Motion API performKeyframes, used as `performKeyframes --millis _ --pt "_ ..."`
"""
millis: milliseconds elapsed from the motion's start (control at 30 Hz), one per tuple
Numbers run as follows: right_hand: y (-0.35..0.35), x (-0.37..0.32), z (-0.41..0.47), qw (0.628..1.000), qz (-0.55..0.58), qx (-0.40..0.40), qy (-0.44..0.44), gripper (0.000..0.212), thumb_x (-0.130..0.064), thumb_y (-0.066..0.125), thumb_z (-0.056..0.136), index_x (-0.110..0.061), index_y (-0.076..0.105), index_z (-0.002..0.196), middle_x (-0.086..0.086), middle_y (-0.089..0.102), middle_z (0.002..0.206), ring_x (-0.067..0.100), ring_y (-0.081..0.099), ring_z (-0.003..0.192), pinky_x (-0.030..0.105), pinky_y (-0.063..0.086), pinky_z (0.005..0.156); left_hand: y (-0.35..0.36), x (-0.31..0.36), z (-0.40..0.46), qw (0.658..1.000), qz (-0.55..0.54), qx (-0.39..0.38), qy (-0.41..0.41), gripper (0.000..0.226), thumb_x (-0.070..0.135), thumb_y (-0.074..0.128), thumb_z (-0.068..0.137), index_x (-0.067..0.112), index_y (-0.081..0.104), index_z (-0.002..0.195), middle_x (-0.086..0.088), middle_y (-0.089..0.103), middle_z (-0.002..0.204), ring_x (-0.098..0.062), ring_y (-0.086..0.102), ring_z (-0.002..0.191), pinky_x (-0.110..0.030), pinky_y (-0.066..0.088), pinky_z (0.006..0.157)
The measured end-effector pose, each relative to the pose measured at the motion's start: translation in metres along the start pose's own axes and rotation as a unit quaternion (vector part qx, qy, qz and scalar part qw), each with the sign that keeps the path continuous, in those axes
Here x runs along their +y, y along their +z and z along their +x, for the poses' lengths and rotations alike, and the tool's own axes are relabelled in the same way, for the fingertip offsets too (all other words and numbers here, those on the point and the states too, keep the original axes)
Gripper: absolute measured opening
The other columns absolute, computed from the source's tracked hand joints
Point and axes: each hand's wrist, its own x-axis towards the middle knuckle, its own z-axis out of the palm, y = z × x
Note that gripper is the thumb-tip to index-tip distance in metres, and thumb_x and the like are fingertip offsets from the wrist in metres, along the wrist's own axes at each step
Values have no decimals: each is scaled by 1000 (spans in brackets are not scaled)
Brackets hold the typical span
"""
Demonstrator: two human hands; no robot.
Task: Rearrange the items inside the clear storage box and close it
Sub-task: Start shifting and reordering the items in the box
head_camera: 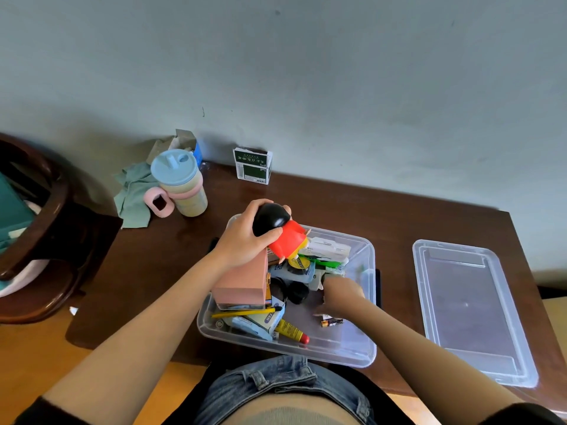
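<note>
The clear storage box (359, 354) stands open on the dark table, near its front edge. My left hand (245, 237) grips the black head of a toy figure in a red shirt (288, 240), held tilted above the box's far left corner. My right hand (340, 294) reaches down inside the box on its right side; its fingers are hidden, so whether it holds anything is unclear. Inside lie a pink box (242, 280), a yellow tube with a red cap (291, 331), a battery (331, 323), a yellow pen (245, 312) and several small packets. The clear lid (469, 311) lies flat to the right.
A blue-lidded cup with a pink handle (181, 185) stands at the back left beside a green cloth (135, 191). A green and white carton (253, 165) stands against the wall. A dark wooden chair (36, 240) is at the far left.
</note>
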Motion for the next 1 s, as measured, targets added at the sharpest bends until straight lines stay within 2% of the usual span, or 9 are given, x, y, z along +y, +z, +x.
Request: performKeyframes --millis 67,133,200,400,500,667,800,1000 --pt "5 3 -4 996 -80 -22 -21 14 -15 66 80 -10 59 92 6 64 96 24 63 86 28 43 60 0 0 0 1000 0 1 1 53 43 58 78 25 42 125 8 53 115 -18 54 110 -43 47 95" --pt "16 4 -6 990 -134 -34 -28 19 -2 57 83 -9 64 99 6 64 95 26 64 91 28 43 63 0 -1 0 1000 0 2 2 52 43 58 78 26 42 124 9 53 115 -17 54 109 -42 48 94" --pt "22 3 -5 988 -149 -28 -34 22 3 54 83 -7 65 99 7 65 95 28 64 93 30 43 65 0 -1 0 1000 -1 4 2 52 44 58 78 26 42 124 9 54 115 -16 54 109 -40 48 93" --pt "24 2 0 991 -133 -17 -17 25 5 52 84 -5 65 103 9 65 106 28 63 97 30 46 69 0 -2 1 1000 -3 5 3 50 44 58 78 29 41 123 11 52 114 -15 54 110 -39 49 92" --pt "25 0 -2 990 -133 -31 -29 25 0 55 85 -5 63 108 9 65 107 28 63 97 30 47 69 0 -3 1 1000 -5 5 4 50 44 58 78 30 41 123 11 52 116 -15 53 111 -37 49 93" --pt "43 -5 -8 977 -194 -36 -87 52 2 56 85 -1 35 132 13 64 105 32 63 95 33 44 66 1 -7 2 1000 -3 11 12 42 32 64 88 30 41 124 9 51 119 -18 52 114 -37 48 92" --pt "49 -8 -4 989 -141 -23 -47 52 3 56 83 1 34 130 13 63 105 33 63 95 34 47 66 1 -7 2 1000 1 12 16 42 29 64 90 29 41 124 8 51 119 -18 51 114 -38 47 94" --pt "47 -7 2 998 -63 -5 29 42 2 52 85 -2 40 125 11 60 118 29 60 108 32 50 78 2 -5 2 1000 3 17 12 42 26 63 90 27 41 126 9 51 119 -17 51 115 -37 47 94"
